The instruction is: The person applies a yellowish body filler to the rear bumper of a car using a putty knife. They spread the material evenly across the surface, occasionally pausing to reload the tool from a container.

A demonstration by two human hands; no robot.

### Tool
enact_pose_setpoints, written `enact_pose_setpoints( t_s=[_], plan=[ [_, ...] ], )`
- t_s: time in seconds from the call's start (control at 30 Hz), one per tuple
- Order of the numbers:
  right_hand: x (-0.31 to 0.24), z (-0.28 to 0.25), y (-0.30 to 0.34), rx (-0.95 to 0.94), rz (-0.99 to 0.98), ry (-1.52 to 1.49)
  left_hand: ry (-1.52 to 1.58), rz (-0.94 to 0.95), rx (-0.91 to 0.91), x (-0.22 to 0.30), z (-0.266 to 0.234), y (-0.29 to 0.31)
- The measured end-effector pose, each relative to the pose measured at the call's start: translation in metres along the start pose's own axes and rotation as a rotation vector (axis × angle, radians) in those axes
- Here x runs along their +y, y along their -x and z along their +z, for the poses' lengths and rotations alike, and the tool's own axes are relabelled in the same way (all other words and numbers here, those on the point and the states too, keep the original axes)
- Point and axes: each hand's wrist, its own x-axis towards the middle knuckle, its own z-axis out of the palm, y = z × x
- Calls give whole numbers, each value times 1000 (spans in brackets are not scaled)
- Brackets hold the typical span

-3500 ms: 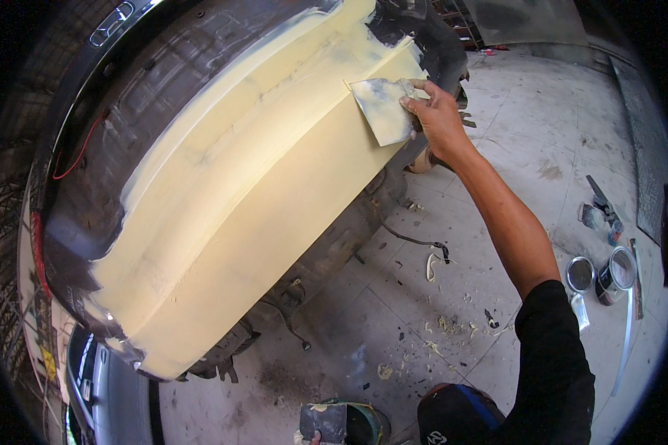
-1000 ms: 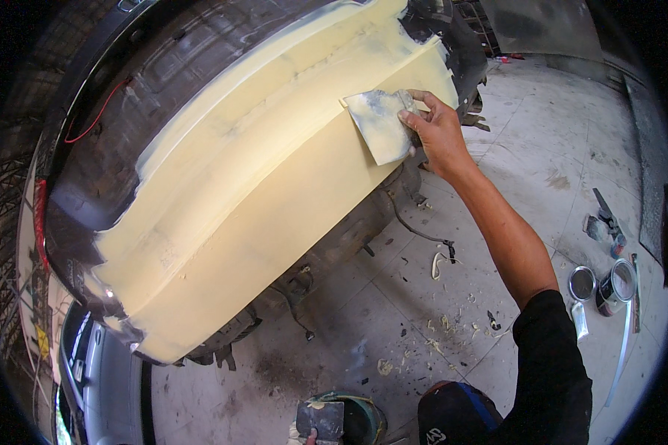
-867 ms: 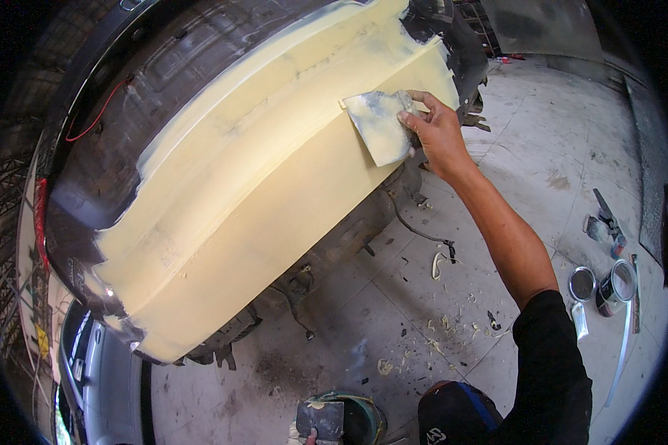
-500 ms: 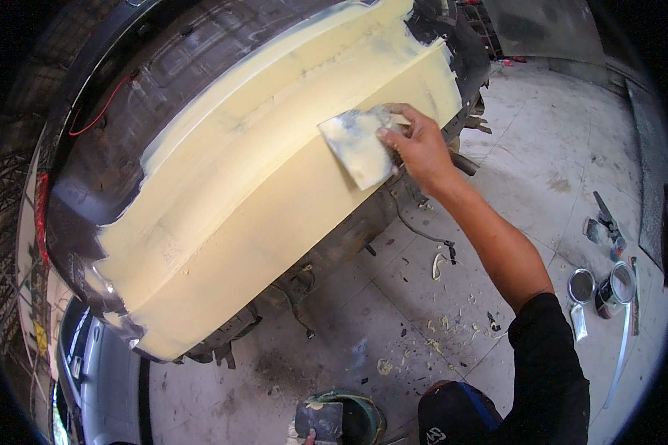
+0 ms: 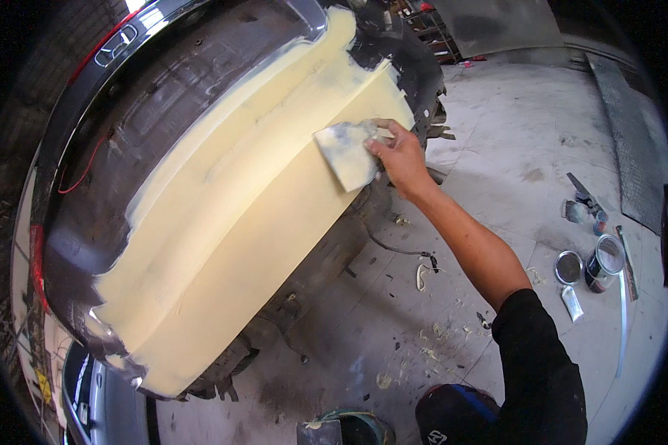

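My right hand (image 5: 399,158) pinches a flat, square putty spreader (image 5: 345,153), grey-white and smeared with pale yellow putty. The spreader lies against the yellow-puttied car rear panel (image 5: 234,256), near the panel's lower right edge. A broad layer of pale yellow filler covers the panel, with bare dark metal around it. At the bottom edge a dark square plate (image 5: 320,433) shows with a dab of putty on it. My left hand is out of the picture.
A bucket (image 5: 367,426) stands below, beside my knee (image 5: 453,415). Putty scraps (image 5: 434,343) litter the tiled floor. To the right are an open can (image 5: 607,259), its round lid (image 5: 569,267) and a white tube (image 5: 571,303). A cable (image 5: 397,248) hangs under the car.
The view has shifted, so the panel sits further left and lower. My right hand with the spreader has moved slightly toward the panel's lower edge. The left fingers at the plate have left the picture.
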Motion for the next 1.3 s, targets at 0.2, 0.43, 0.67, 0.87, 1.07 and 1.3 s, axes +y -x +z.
enact_pose_setpoints(
  t_s=[0.2, 0.43, 0.67, 0.87, 1.07, 1.3],
  plan=[
    [3, -58, -51, 168, -23, 3, -17, -20, 7, -7, 12, -14],
    [-7, -75, -80, 197, -3, 50, -36, -31, 18, -13, 22, -18],
    [-6, -67, -76, 100, 62, 91, -44, -30, 37, -18, 24, -19],
    [-9, -63, -72, 203, 3, 50, -48, -30, 44, -20, 22, -20],
    [-4, -68, -76, 153, -16, 67, -53, -39, 41, -20, 25, -24],
    [-5, -63, -70, 120, 2, 76, -53, -39, 52, -21, 22, -23]
  ],
)
